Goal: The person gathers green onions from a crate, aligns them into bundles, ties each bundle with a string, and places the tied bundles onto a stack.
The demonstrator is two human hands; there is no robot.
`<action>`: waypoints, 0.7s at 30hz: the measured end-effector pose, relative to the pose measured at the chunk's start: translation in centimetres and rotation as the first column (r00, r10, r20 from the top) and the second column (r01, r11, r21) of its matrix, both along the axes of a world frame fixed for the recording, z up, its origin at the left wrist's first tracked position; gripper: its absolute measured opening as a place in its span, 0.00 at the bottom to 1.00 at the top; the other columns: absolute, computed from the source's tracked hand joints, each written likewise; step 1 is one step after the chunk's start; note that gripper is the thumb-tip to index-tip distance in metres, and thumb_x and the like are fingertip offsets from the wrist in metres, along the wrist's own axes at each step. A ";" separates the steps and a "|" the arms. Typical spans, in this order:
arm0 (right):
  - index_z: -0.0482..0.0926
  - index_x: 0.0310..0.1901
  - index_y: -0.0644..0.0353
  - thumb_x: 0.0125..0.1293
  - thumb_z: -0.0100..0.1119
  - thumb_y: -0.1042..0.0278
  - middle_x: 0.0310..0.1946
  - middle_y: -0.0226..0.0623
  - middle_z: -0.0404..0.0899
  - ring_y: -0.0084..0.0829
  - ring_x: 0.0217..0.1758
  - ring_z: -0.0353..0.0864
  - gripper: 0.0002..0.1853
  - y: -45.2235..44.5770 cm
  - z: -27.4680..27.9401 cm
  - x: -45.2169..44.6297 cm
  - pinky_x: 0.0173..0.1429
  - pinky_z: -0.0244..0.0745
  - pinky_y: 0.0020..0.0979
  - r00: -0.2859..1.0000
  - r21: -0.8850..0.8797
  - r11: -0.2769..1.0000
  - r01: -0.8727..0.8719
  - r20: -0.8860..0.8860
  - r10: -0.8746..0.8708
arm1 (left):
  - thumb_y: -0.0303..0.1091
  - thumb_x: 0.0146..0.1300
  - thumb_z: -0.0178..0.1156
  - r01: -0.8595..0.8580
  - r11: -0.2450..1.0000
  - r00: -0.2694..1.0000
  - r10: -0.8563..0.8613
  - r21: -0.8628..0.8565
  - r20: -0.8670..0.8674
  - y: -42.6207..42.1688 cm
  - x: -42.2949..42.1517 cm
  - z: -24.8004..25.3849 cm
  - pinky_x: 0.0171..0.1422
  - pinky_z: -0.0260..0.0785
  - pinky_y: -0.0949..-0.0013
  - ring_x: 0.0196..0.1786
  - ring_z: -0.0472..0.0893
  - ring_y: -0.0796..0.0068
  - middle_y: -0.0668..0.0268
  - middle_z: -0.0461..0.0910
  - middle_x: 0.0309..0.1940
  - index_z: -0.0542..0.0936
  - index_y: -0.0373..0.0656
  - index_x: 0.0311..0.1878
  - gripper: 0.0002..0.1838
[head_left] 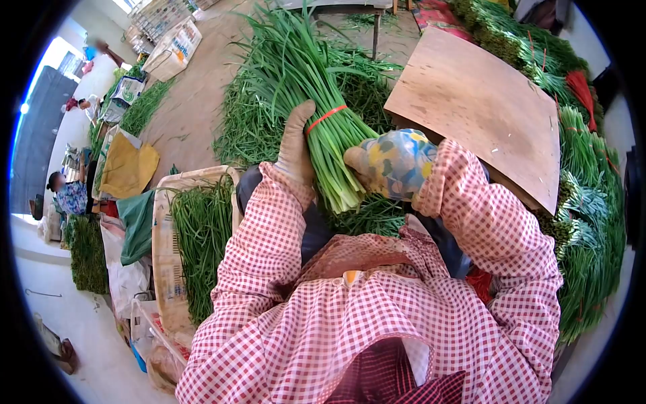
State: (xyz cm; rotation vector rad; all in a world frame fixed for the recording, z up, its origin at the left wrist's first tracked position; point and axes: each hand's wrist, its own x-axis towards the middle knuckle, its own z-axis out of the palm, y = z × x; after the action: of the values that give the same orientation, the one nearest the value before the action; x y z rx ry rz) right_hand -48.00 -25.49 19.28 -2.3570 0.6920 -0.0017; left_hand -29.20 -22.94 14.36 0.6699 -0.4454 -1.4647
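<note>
A bunch of long green chives is held up before me, its leaves fanning to the upper left and its pale stem ends pointing down. An orange-red band wraps round its middle. My left hand, in a tan glove, grips the bunch from the left with the thumb up along the stems. My right hand, in a blue and yellow patterned glove, is closed on the right side near the stem ends. Its fingers are partly hidden. Loose chives lie heaped on the floor behind the bunch.
To the right lies a wooden board, with banded green bunches and red bands beyond it. A crate of chives stands at left. Another person is at the far left.
</note>
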 end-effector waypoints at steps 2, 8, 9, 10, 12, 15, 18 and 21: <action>0.78 0.37 0.56 0.66 0.50 0.66 0.30 0.32 0.77 0.31 0.30 0.78 0.07 -0.2 -1.7 -0.2 0.33 0.75 0.29 0.978 -0.126 0.974 -0.187 -0.122 0.172 | 0.50 0.60 0.62 -0.033 0.999 0.997 0.031 0.021 0.068 -0.1 0.2 -0.5 0.53 0.78 0.57 0.46 0.82 0.62 0.56 0.81 0.46 0.76 0.38 0.54 0.27; 0.77 0.49 0.58 0.71 0.46 0.45 0.38 0.43 0.81 0.42 0.40 0.82 0.23 4.6 0.3 -7.2 0.48 0.78 0.36 0.767 0.025 0.912 -0.410 -0.531 0.360 | 0.58 0.60 0.57 -0.100 0.992 0.988 0.090 -0.079 -0.126 -1.3 4.9 -2.3 0.59 0.74 0.52 0.51 0.80 0.57 0.55 0.80 0.49 0.78 0.40 0.51 0.30; 0.77 0.49 0.61 0.69 0.51 0.49 0.44 0.47 0.80 0.46 0.47 0.81 0.22 3.5 -4.4 -9.2 0.51 0.77 0.42 0.842 0.002 0.928 -0.373 -0.419 0.340 | 0.57 0.59 0.58 -0.108 0.988 0.983 0.089 -0.111 -0.162 -1.5 5.4 -2.1 0.62 0.71 0.51 0.52 0.79 0.57 0.57 0.80 0.49 0.78 0.41 0.50 0.28; 0.77 0.49 0.61 0.66 0.56 0.53 0.43 0.46 0.80 0.45 0.45 0.81 0.19 2.9 -4.1 -9.2 0.49 0.78 0.41 0.918 -0.083 0.964 -0.252 -0.335 0.211 | 0.57 0.59 0.57 -0.180 0.975 0.967 0.151 -0.131 -0.207 -2.0 6.5 -3.9 0.63 0.69 0.48 0.57 0.76 0.56 0.59 0.79 0.52 0.78 0.44 0.51 0.27; 0.77 0.50 0.59 0.61 0.62 0.57 0.41 0.44 0.79 0.44 0.42 0.82 0.19 2.0 -3.2 -8.4 0.46 0.79 0.40 0.995 -0.295 0.955 -0.025 0.082 0.051 | 0.58 0.60 0.53 -0.118 0.991 0.964 0.100 -0.058 -0.248 -1.6 6.6 -4.1 0.64 0.68 0.45 0.58 0.75 0.54 0.58 0.78 0.54 0.77 0.46 0.55 0.29; 0.78 0.47 0.56 0.55 0.68 0.63 0.37 0.40 0.80 0.42 0.36 0.82 0.18 1.8 -0.5 -5.3 0.40 0.79 0.37 0.799 -0.409 0.876 0.258 0.600 0.045 | 0.59 0.60 0.53 -0.131 0.991 0.960 0.119 -0.032 -0.255 -1.8 4.0 -4.3 0.64 0.68 0.47 0.58 0.75 0.54 0.58 0.77 0.56 0.77 0.47 0.55 0.29; 0.78 0.46 0.58 0.58 0.64 0.64 0.35 0.39 0.80 0.39 0.34 0.82 0.15 1.9 1.8 -1.8 0.37 0.79 0.33 0.730 -0.392 0.852 0.346 0.683 0.018 | 0.56 0.60 0.55 -0.204 0.979 0.936 0.193 -0.008 -0.295 -1.1 0.2 -3.3 0.63 0.69 0.49 0.55 0.77 0.55 0.60 0.78 0.54 0.78 0.48 0.52 0.25; 0.77 0.44 0.58 0.61 0.59 0.60 0.35 0.39 0.79 0.38 0.35 0.81 0.13 2.1 1.8 -0.7 0.36 0.77 0.35 0.876 -0.303 0.927 0.222 0.479 -0.053 | 0.55 0.60 0.55 -0.226 0.974 0.948 0.222 0.005 -0.228 -1.6 -0.9 -3.3 0.63 0.69 0.51 0.55 0.76 0.57 0.62 0.78 0.53 0.78 0.50 0.51 0.23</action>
State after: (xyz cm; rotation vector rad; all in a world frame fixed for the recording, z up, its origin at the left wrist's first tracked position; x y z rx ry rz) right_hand -48.73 -23.38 21.13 -2.4875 0.6568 -0.7924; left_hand -30.12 -24.52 11.06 0.5106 -0.1991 -1.2997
